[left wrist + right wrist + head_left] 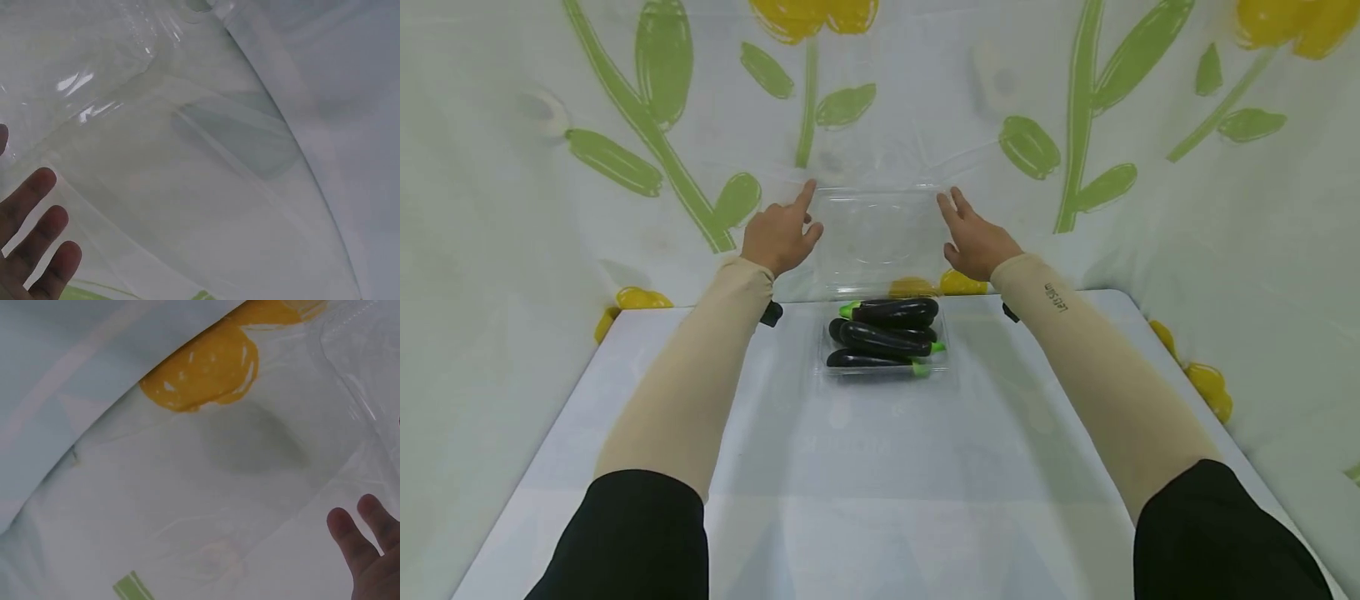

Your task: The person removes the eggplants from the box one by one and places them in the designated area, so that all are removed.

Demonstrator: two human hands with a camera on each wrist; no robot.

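Note:
A clear plastic clamshell box [823, 367] sits at the far edge of the table, with several dark eggplants [883, 337] with green stems lying in its base. Its transparent lid [880, 237] stands raised behind them. My left hand [781, 236] is at the lid's left side, index finger extended to the upper left corner. On the other side my right hand [977, 240] has its fingertips at the lid's upper right edge, fingers extended. The left wrist view shows part of the lid [69, 69] beside spread fingers [34, 190]. Two straight fingers [353, 540] appear in the right wrist view.
The white table [880, 467] stretches from me to the box. Behind it hangs a pale curtain [910, 100] printed with green leaves and yellow flowers, close to the table's far edge and along both sides.

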